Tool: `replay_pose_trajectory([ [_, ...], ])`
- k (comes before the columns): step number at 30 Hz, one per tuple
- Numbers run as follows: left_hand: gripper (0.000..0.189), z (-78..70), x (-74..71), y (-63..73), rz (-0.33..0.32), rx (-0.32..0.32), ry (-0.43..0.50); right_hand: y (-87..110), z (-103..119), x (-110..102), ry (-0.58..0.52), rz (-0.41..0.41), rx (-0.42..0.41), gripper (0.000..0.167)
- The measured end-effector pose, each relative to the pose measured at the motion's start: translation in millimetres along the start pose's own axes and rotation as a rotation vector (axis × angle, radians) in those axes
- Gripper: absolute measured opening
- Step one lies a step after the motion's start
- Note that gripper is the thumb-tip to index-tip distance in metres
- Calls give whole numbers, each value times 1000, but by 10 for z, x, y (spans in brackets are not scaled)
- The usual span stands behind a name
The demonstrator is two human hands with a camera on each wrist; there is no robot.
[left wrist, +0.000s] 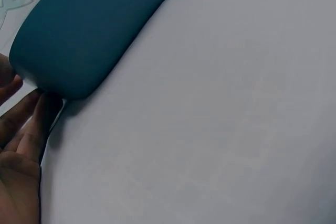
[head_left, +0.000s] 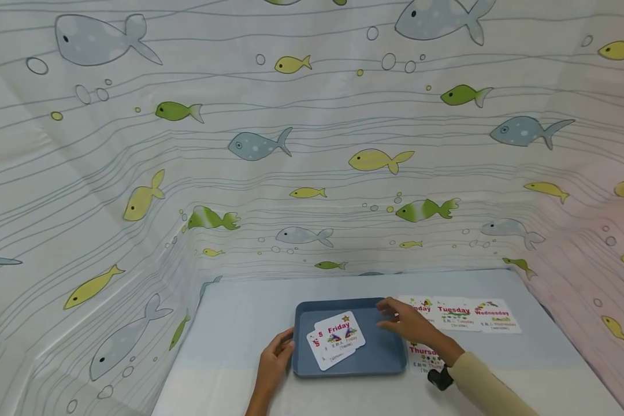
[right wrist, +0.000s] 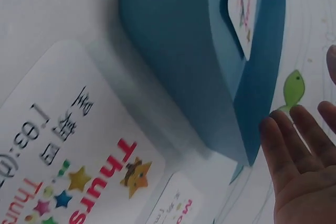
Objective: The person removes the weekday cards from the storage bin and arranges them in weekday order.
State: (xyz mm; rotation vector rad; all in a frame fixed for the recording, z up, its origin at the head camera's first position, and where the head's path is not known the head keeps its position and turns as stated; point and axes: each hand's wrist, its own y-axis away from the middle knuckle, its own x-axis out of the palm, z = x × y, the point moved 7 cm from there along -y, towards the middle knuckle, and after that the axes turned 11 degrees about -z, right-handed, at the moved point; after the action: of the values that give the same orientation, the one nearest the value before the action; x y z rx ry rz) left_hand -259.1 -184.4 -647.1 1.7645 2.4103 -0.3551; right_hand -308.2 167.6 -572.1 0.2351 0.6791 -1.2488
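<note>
A blue-grey tray [head_left: 374, 361] holds several white word cards [head_left: 338, 341] overlapping at its left, the top one reading "Friday". At the tray's left side, my left hand [head_left: 277, 357] holds the edge; in the left wrist view its fingers [left wrist: 31, 124] meet the tray's outer wall near a corner. Over the tray's right rim my right hand [head_left: 405, 322] reaches in from the right with nothing between its fingers. The right wrist view shows its palm [right wrist: 304, 182] with fingers spread loosely beside the rim. The "Thursday" card [right wrist: 89, 156] lies just outside the tray.
Right of the tray, a "Tuesday" card [head_left: 453, 312] and a "Wednesday" card [head_left: 494, 316] lie in a row with another, partly hidden by my right hand. A black device [head_left: 439, 378] sits at my right wrist. Fish-patterned cloth [head_left: 312, 173] rises behind the white table [head_left: 229, 323].
</note>
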Motion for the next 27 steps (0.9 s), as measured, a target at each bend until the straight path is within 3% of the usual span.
replay_pose_trajectory([
  [11, 34, -2, -6, -24, -8, -4, -14, -142, 41, 206, -22, 72, 41, 55],
  [16, 34, 70, -4, 17, -14, -11, -27, -148, 57, 327, -10, 109, 50, 57],
  [20, 32, 89, -26, 49, -23, -33, -32, -183, 118, 446, 1, 143, 5, 59],
  [27, 34, 17, -11, 18, -8, -7, -6, -273, 176, 561, 46, 155, -48, 61],
])
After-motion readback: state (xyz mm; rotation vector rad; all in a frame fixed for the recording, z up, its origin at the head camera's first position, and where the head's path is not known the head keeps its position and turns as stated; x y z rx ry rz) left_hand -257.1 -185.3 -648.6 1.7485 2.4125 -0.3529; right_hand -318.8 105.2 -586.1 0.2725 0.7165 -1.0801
